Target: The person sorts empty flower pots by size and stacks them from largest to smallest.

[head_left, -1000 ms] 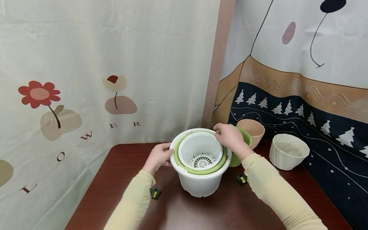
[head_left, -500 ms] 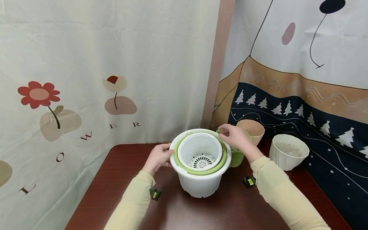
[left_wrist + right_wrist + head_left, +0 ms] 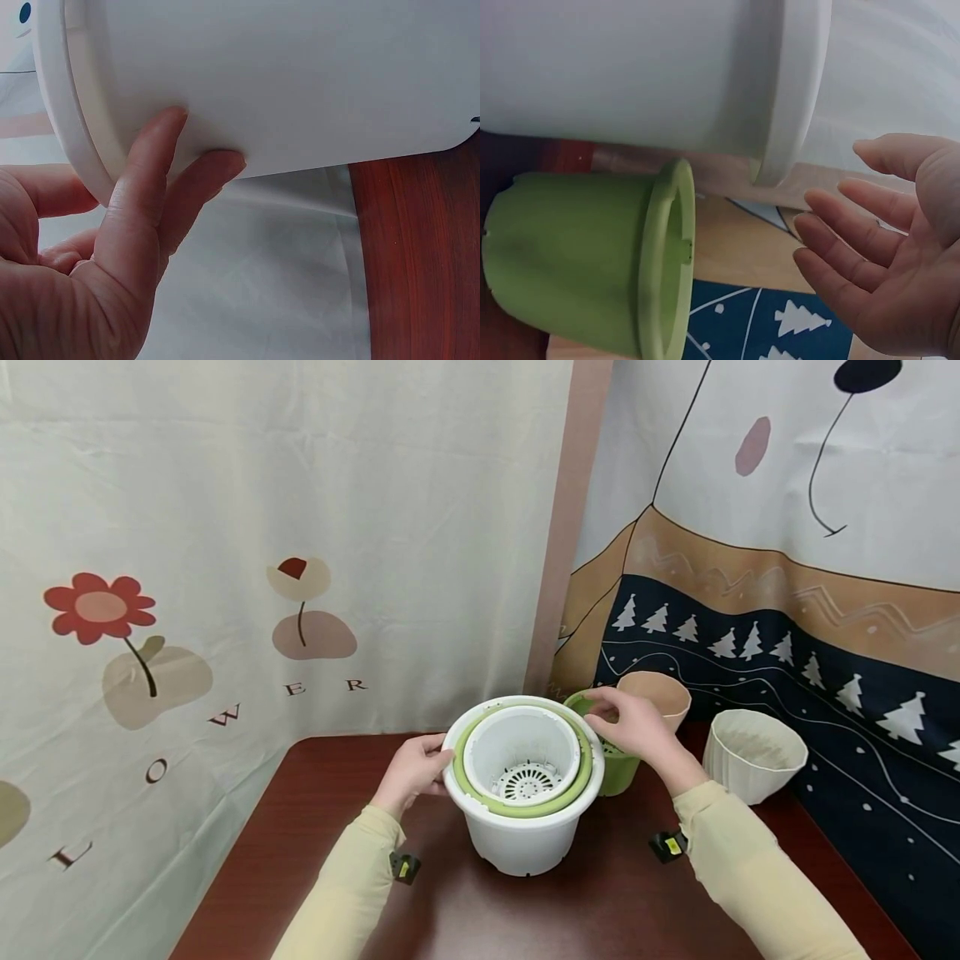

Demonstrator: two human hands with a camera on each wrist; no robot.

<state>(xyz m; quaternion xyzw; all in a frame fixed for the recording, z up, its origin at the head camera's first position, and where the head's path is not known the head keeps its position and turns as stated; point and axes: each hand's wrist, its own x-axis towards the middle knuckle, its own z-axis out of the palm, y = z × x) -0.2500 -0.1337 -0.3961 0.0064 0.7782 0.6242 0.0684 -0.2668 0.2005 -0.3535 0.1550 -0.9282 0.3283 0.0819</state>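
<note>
A large white flowerpot stands upright on the table, with a green pot and a smaller white pot nested inside it. At its left rim my left hand holds on; in the left wrist view the thumb is at the rim and fingertips lie against the outer wall. My right hand is off the nested pots, above another green pot standing to their right. Its fingers are loosely bent with nothing between them, apart from both pots in the right wrist view.
Behind the separate green pot is a peach pot, and a ribbed cream pot stands further right. The dark red wooden table ends at printed curtains at the back and right.
My right hand has drawn back to the right from the rim of the nested pots, over the separate green pot. My left hand and the nested pots have stayed put.
</note>
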